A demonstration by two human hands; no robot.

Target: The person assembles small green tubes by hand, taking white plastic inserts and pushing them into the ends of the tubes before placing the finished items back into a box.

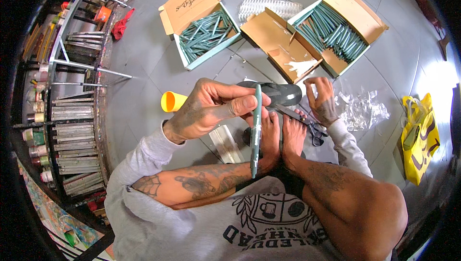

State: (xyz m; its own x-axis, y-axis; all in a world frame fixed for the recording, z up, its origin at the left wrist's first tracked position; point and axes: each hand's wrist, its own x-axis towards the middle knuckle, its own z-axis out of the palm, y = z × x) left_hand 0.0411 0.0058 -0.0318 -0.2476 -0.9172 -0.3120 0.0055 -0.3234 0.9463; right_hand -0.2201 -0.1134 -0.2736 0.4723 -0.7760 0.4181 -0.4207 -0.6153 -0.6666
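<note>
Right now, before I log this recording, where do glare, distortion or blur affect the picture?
Head view: strong glare washes out the floor near the yellow bag at right; head view: the fisheye curves the rack at left, and the corners fall to black; head view: the pen in the left hand has a clear outline, with no obvious motion blur.

Pens (331,30) in boxes (362,16) beyond the feet (294,134)

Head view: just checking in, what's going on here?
The person's left grip pinches a slim teal-green pen between thumb and fingers. Their right grip, loosely curled, is near black-handled metal scissors. Beyond, the open left cardboard box and open right cardboard box hold many similar teal-green pens.
</note>
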